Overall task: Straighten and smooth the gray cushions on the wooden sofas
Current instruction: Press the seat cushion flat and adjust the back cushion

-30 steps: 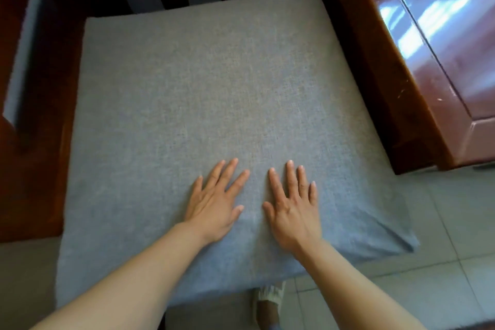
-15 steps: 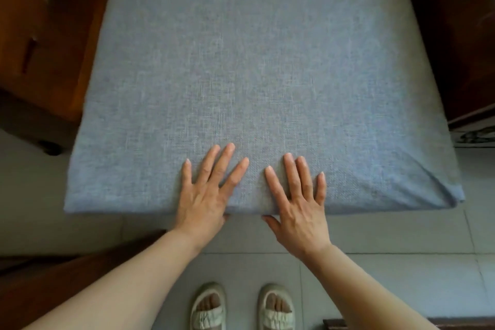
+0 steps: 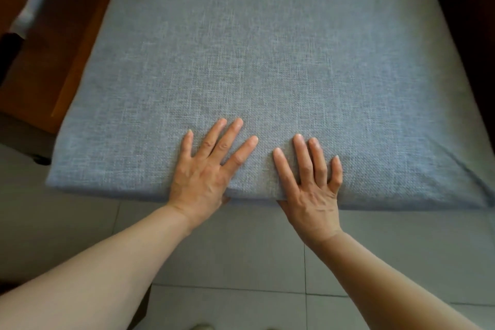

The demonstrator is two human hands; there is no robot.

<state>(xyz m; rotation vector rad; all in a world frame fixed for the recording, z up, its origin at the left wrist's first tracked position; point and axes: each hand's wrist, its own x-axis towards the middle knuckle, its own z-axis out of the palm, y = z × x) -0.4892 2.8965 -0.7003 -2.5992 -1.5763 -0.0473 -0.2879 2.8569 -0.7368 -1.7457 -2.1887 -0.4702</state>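
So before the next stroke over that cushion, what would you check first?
1. Left hand flat on the cushion, fingers spread: ok.
2. Right hand flat, fingers straight: ok.
3. Both hands at the front edge, thumbs tucked under it: ok.
4. Fabric ahead of the hands smooth: ok.
5. Front right corner free of folds: not ok, a crease runs there.
6. Cushion square at the back of the sofa: cannot tell, out of view.

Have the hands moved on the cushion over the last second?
Yes. Left hand and right hand slid back to the gray cushion's front edge.
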